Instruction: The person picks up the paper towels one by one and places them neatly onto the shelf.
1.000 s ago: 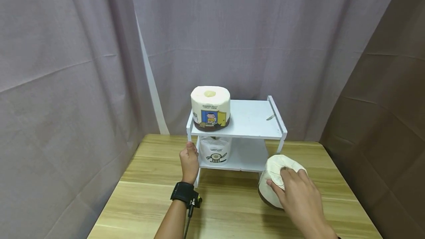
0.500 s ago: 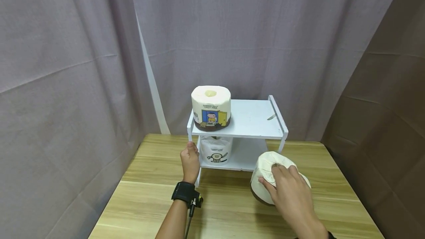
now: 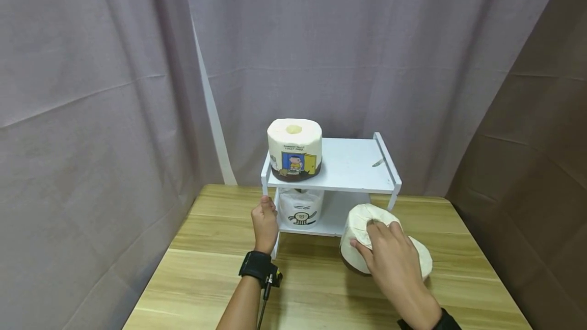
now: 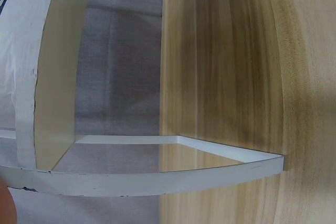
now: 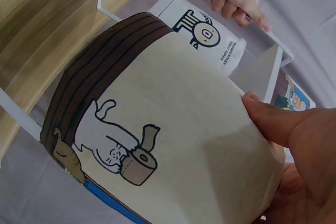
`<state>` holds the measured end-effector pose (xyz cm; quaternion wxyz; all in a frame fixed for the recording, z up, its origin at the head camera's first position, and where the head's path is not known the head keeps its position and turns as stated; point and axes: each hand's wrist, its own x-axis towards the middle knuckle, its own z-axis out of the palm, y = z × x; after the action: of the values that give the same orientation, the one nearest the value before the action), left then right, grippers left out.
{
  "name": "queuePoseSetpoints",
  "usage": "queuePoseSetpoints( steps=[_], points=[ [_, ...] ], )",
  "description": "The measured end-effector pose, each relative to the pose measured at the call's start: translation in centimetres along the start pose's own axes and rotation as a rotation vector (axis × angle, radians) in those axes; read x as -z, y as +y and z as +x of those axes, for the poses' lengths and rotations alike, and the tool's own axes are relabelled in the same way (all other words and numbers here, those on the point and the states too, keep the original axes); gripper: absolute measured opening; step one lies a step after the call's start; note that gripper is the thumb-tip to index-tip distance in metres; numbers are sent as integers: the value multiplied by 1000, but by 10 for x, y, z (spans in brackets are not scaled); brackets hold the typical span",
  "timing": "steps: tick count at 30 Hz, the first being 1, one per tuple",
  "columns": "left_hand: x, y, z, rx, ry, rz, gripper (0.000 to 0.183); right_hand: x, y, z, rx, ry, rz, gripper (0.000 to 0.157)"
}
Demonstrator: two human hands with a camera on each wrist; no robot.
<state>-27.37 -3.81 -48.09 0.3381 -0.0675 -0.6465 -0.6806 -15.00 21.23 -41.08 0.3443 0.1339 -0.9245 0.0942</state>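
Observation:
My right hand (image 3: 394,264) grips a cream toilet paper roll (image 3: 355,236), fingers dug into its core and thumb on the side. That roll tilts in front of the lower right part of a small white two-tier shelf (image 3: 353,159). In the right wrist view its wrapper (image 5: 173,124) shows a brown band and a cartoon cat. My left hand (image 3: 264,223) holds the shelf's front left leg, fingers curled round it. On the top tier, at the left, stands a roll with a colourful picture (image 3: 295,152). Below it, a white roll (image 3: 300,208) stands on the lower tier.
Behind my right hand another cream roll (image 3: 423,258) sits on the wooden table (image 3: 206,264), partly covered by the hand. Grey curtains (image 3: 321,39) hang behind and left, a brown one (image 3: 527,141) at the right. The upper tier has a raised right side rail (image 3: 387,159).
My right hand has carried the cream roll leftward and slightly up, toward the shelf. The other cream roll behind it has come into sight. My left hand keeps its hold on the leg.

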Motion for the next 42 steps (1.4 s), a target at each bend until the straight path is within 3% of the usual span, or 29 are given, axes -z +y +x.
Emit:
queuePoseSetpoints(
  steps=[10, 25, 42],
  points=[
    [0, 3, 0, -45, 15, 20, 52, -11, -1, 12, 35, 22, -3, 51],
    [-2, -4, 1, -34, 42, 50, 50, -31, 1, 30, 61, 34, -20, 49],
    [-1, -8, 3, -40, 14, 6, 49, -51, 9, 41, 62, 71, -16, 42]
  ],
)
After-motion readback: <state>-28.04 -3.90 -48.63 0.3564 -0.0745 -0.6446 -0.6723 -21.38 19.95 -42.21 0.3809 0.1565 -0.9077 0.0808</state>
